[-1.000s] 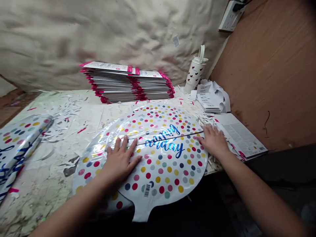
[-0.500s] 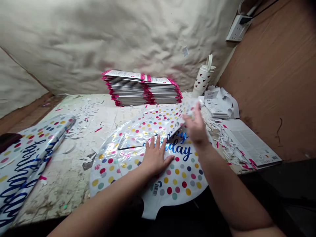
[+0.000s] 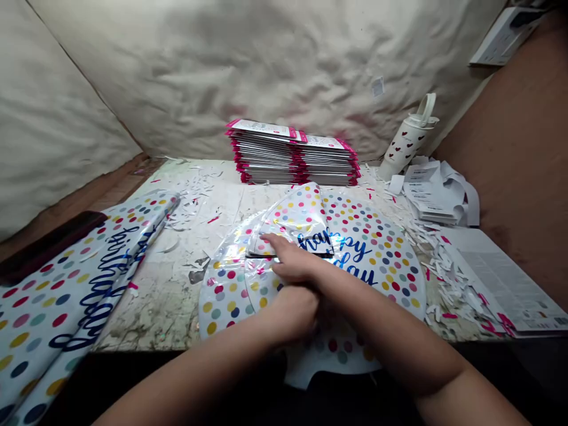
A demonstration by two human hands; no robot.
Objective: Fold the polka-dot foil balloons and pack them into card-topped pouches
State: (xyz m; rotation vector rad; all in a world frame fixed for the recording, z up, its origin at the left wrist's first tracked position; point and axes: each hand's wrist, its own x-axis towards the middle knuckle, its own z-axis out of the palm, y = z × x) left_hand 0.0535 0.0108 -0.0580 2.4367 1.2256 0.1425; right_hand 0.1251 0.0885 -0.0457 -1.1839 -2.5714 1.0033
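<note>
A flat foil balloon (image 3: 390, 266) with coloured dots and blue lettering lies in front of me, its tail hanging over the table's front edge. Its upper left part is folded over into a wedge-shaped flap (image 3: 293, 216). My right hand (image 3: 293, 260) rests on this flap with fingers stretched to the left, pressing it down. Crossed beneath the right wrist, my left hand (image 3: 297, 307) is on the lower part of the balloon; its fingers are hidden. More dotted foil balloons (image 3: 39, 319) lie at the left.
Stacked pink-edged packs (image 3: 293, 157) stand at the back. To their right are a white tumbler with hearts (image 3: 402, 145) and a pile of printed labels (image 3: 428, 192). Paper scraps (image 3: 457, 296) litter the table beside a printed card (image 3: 510, 278). A dark object (image 3: 57, 242) lies on the left balloons.
My right hand has swung from right to left, bringing the balloon's edge over as a fold. The left hand has drawn back under the right wrist. The view has turned left.
</note>
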